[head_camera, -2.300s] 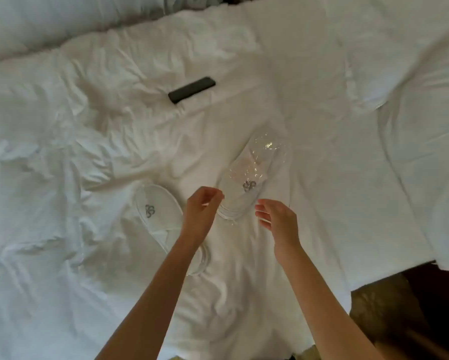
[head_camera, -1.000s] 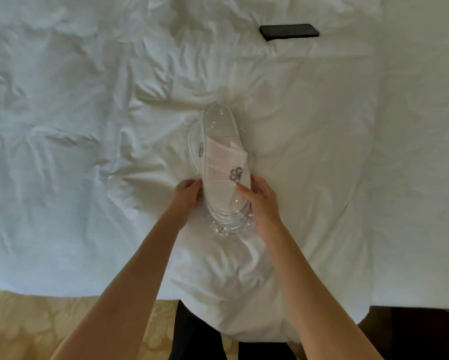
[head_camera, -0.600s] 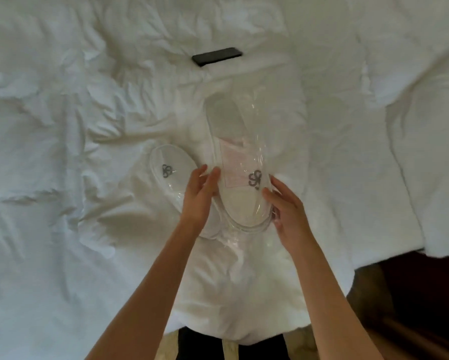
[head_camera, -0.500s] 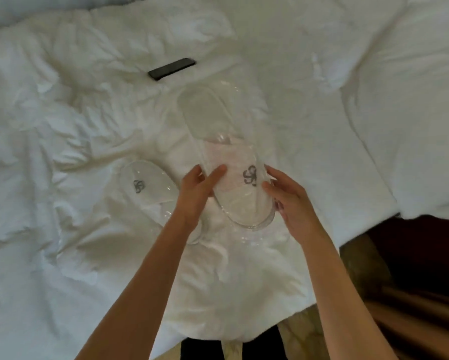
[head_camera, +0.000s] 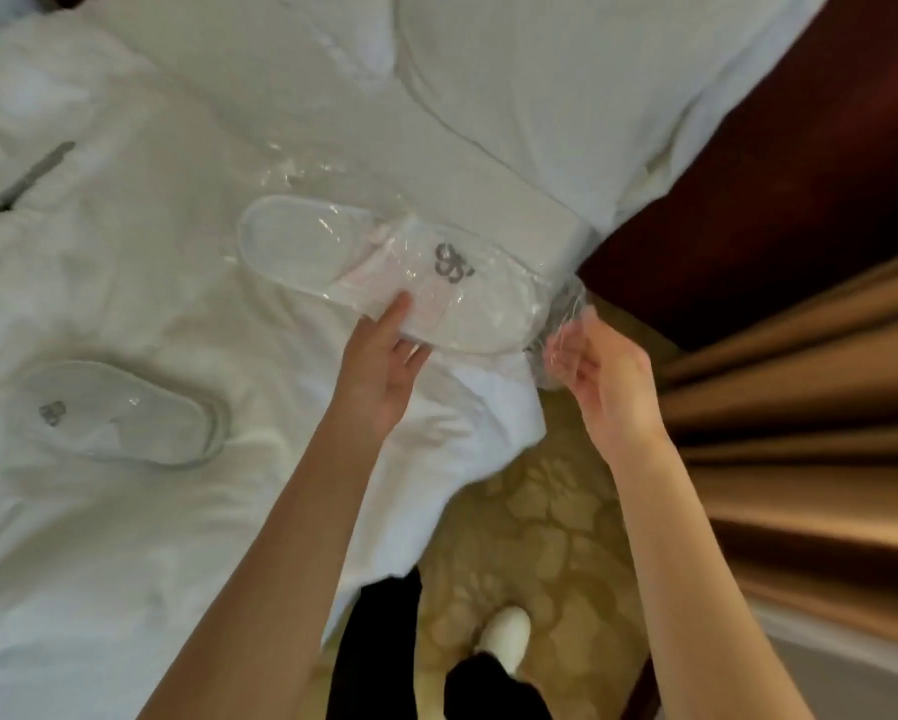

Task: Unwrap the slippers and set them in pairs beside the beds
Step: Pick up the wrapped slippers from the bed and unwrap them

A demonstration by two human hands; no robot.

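A pack of white slippers (head_camera: 384, 275) with a grey logo, sealed in clear plastic, is lifted over the corner of the white bed (head_camera: 177, 511). My left hand (head_camera: 382, 368) grips its near edge, thumb on top. Beside the toe, my right hand (head_camera: 600, 379) pinches the crumpled end of the clear plastic wrap (head_camera: 566, 324). A second wrapped slipper pack (head_camera: 119, 413) lies flat on the duvet to the left.
A dark phone (head_camera: 31, 176) lies on the duvet at far left. A white pillow (head_camera: 566, 85) sits at top right. Patterned carpet (head_camera: 540, 537), brown curtain folds (head_camera: 800, 407) and my white-slippered foot (head_camera: 506, 634) are beside the bed corner.
The view swung right toward the bed corner. The held pack turned sideways, and my right hand moved from its side to the toe end, gripping the plastic.
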